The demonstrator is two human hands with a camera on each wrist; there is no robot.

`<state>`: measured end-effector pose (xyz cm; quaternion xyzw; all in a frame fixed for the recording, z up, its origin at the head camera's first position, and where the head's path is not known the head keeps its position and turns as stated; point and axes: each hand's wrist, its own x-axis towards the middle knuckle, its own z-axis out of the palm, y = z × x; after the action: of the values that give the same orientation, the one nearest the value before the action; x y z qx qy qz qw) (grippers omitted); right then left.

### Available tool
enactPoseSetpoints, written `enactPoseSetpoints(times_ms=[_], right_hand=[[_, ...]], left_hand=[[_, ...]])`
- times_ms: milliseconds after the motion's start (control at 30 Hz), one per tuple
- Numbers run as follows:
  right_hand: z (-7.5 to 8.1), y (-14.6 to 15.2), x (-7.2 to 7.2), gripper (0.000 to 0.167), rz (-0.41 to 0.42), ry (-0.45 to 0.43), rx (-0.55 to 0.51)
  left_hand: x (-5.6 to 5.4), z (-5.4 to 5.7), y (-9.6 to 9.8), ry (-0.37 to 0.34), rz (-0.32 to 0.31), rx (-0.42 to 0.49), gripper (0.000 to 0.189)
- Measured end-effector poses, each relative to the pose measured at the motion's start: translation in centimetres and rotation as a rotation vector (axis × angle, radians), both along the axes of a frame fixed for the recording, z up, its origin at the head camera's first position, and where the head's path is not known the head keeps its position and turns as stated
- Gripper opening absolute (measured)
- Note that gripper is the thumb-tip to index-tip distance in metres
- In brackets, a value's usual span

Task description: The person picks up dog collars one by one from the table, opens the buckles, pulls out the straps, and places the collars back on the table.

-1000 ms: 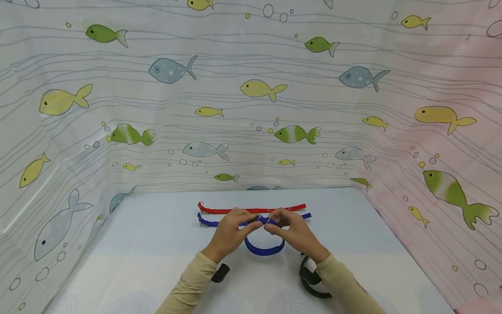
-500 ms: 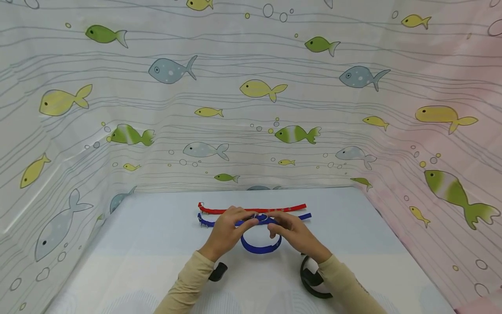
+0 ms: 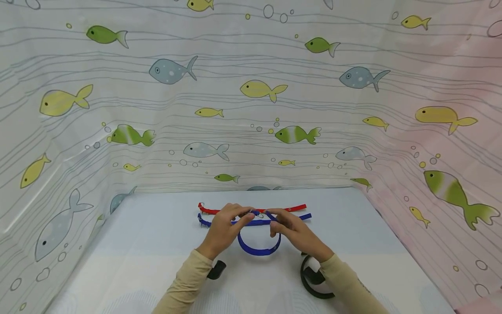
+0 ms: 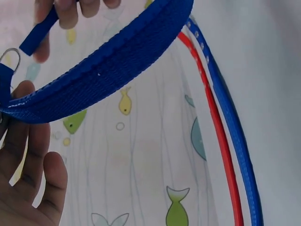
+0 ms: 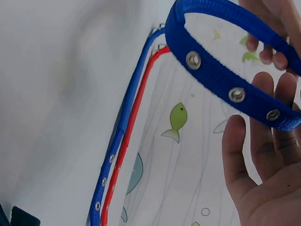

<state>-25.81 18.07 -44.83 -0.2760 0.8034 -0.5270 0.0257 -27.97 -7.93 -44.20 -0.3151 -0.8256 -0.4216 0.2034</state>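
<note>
A blue nylon collar (image 3: 256, 251) hangs in a loop between both hands above the table. My left hand (image 3: 224, 226) pinches its buckle end, where a metal ring (image 4: 10, 59) shows beside the thumb and fingers. With its fingertips, my right hand (image 3: 293, 230) pinches the pointed tail (image 4: 37, 35) of the strap. A small gap separates the tail from the ring. Metal eyelets (image 5: 237, 94) line the strap on the right-hand side. Part of the buckle is hidden by the left fingers.
Behind the hands lie a second blue collar (image 3: 255, 223) and a red collar (image 3: 290, 209), stretched out side by side. A black ring-shaped thing (image 3: 313, 291) is by the right forearm, and a small black piece (image 3: 217, 270) by the left. Fish-patterned sheets wall the table.
Earlier the collar's ends met at the buckle; now the tail is apart from the ring. My left hand has shifted slightly left with the buckle end, widening the gap between the hands.
</note>
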Motion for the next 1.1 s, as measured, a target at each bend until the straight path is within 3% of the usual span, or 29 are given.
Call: enactPoseSetpoints(times_ms=[167, 333, 500, 700, 867, 1100], right_hand=[[0.5, 0.8, -0.2, 0.028, -0.067, 0.022, -0.042], [0.8, 2.4, -0.5, 0.021, -0.149, 0.104, -0.038], [0.6, 4.3, -1.0, 0.025, -0.257, 0.148, 0.014], [0.0, 6.3, -1.5, 0.029, -0.338, 0.157, 0.071], [-0.4, 7.5, -1.9, 0.027, -0.359, 0.139, 0.142], [-1.4, 8.3, -2.4, 0.024, -0.359, 0.137, 0.245]], left_hand=[[-0.3, 0.4, -0.7, 0.021, 0.004, 0.026, 0.025], [-1.0, 0.8, -1.9, 0.073, 0.007, 0.039, 0.026], [-1.5, 1.2, -3.6, 0.096, 0.042, 0.001, 0.027], [-1.9, 0.9, -5.8, 0.025, 0.091, -0.048, 0.031], [-2.2, 0.0, -7.1, -0.068, 0.154, -0.137, 0.035], [-2.4, -1.4, -8.1, -0.157, 0.178, -0.288, 0.038]])
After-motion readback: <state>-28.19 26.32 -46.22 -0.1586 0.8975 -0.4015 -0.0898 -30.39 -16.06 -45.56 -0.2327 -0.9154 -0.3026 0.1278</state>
